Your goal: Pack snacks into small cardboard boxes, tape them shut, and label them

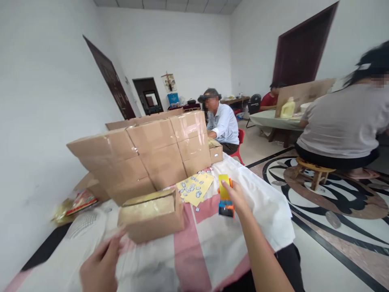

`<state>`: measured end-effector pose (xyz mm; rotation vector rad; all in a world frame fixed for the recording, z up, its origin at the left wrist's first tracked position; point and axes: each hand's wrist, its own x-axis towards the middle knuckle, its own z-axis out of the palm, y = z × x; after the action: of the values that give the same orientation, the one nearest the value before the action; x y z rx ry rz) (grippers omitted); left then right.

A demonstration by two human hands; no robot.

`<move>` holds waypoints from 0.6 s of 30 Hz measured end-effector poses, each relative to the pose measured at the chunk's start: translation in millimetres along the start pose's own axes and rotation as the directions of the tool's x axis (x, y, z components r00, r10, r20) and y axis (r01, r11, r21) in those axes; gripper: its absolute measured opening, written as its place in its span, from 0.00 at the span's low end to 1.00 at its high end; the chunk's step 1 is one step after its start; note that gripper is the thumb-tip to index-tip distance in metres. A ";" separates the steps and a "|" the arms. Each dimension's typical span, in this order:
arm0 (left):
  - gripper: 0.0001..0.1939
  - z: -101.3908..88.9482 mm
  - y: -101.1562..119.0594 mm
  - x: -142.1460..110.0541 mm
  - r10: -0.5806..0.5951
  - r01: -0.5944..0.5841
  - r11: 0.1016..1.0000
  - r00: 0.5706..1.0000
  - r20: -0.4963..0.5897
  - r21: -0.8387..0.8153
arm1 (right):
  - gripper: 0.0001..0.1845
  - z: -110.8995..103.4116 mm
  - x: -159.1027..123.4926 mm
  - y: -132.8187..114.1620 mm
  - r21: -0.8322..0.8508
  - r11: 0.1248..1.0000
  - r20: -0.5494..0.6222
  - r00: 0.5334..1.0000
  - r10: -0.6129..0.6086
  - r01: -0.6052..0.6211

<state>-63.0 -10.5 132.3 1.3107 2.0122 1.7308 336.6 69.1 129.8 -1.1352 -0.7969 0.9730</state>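
Near the table's (267, 221) near edge, on the left, with the left hand (101, 261) blurred just beside one cardboard box (154, 223): cannot tell whether pinching or touching. Near the right edge, pinching one yellow, blue and orange object (224, 196) in the right hand (236, 196), thumb on top. Farther, can count at least two yellow sheets (192, 199) under many small pieces (192, 187), before one cardboard partition (156, 150). Beyond the far right corner, one seated person (226, 121).

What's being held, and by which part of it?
The right grip holds a small yellow, blue and orange object by its yellow part. The left grip is blurred beside the nearest cardboard box; whether it holds anything can't be told.
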 end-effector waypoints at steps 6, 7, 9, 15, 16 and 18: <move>0.20 21.6 28.8 -8.7 -0.201 0.231 0.937 0.970 0.138 -0.262 | 0.24 25.6 30.0 50.1 -0.001 0.999 -0.076 0.996 0.039 -0.039; 0.20 19.7 31.1 -8.6 -0.197 0.228 0.938 0.970 0.141 -0.260 | 0.24 28.6 31.9 54.7 0.000 0.999 -0.081 0.996 0.040 -0.040; 0.19 13.6 32.3 -7.3 -0.195 0.225 0.937 0.971 0.136 -0.267 | 0.23 33.2 33.5 60.2 -0.009 0.999 -0.088 0.995 0.039 -0.040; 0.17 2.5 21.6 -6.1 -0.229 0.259 0.914 0.965 0.128 -0.313 | 0.25 29.9 29.8 47.8 -0.113 0.991 -0.331 0.938 -0.105 0.071; 0.17 3.0 19.7 -6.5 -0.229 0.259 0.913 0.965 0.131 -0.314 | 0.26 29.1 28.5 41.8 -0.144 0.982 -0.410 0.895 -0.174 0.125; 0.17 4.9 16.6 -7.3 -0.223 0.258 0.913 0.964 0.142 -0.316 | 0.25 32.2 23.8 28.5 -0.209 0.950 -0.497 0.811 -0.309 0.234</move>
<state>-47.3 -13.3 142.4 0.9761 1.6520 1.7491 310.6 106.3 111.0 -1.2868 -0.5584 0.3337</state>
